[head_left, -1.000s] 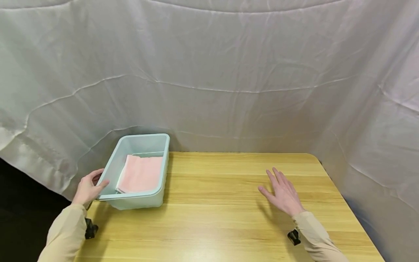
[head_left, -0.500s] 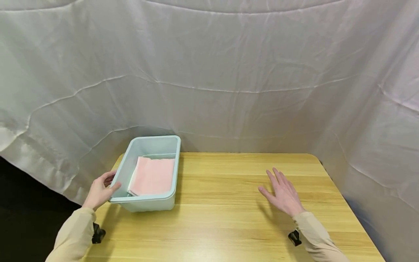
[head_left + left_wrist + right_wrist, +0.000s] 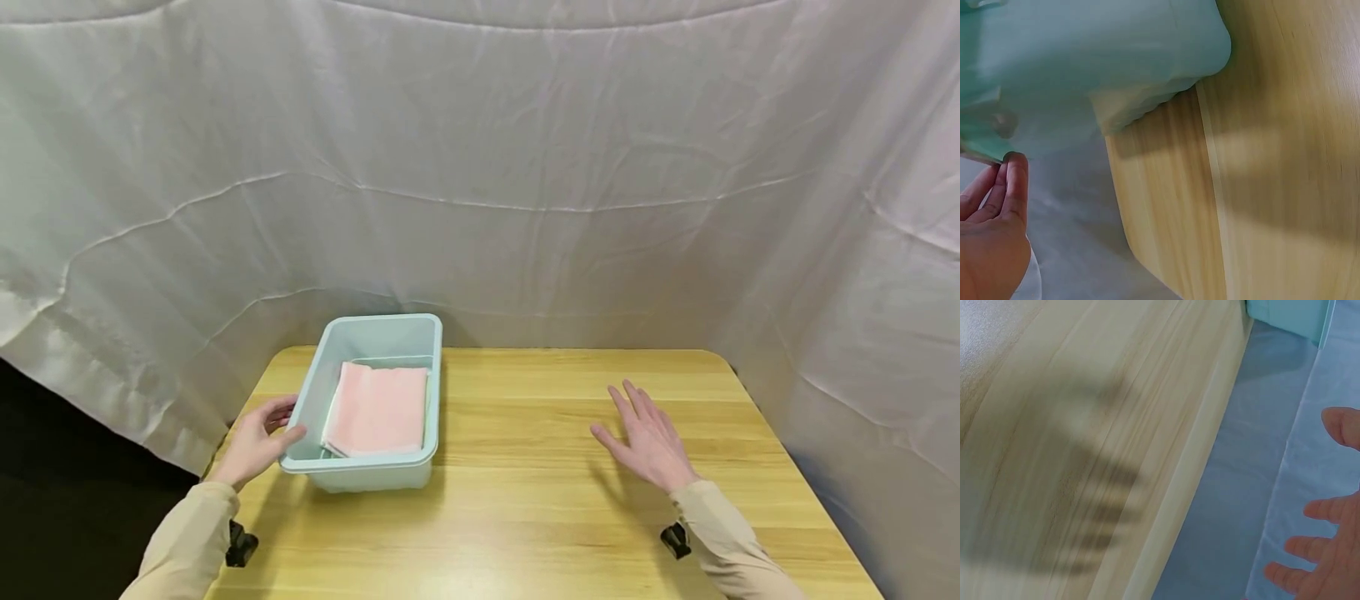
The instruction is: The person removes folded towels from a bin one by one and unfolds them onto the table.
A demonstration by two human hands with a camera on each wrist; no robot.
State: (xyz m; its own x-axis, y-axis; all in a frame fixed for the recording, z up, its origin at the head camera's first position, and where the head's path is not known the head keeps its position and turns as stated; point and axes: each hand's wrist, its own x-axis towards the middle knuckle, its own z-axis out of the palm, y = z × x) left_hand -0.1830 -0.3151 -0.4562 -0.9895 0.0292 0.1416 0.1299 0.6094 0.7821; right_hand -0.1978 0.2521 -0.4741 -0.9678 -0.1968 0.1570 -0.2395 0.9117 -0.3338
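Note:
A pale blue plastic bin rests on the left part of the wooden table. Folded in it lies a pink cloth, with white and greenish edges showing beneath. My left hand grips the bin's left rim, thumb on the inner side and fingers outside. In the left wrist view, that hand's fingers reach the rim from below, beside the bin's wall. To the right, my right hand hovers over the table with fingers spread and holds nothing. The right wrist view shows its fingers apart.
The wooden table has rounded far corners. A grey curtain hangs behind it and on both sides. Black wrist cameras are strapped under the sleeves. A dark area lies beyond the table's left edge.
The bin, with the cloth inside, has shifted right along the table together with my left hand, which keeps its hold on the rim. My right hand has stayed almost still.

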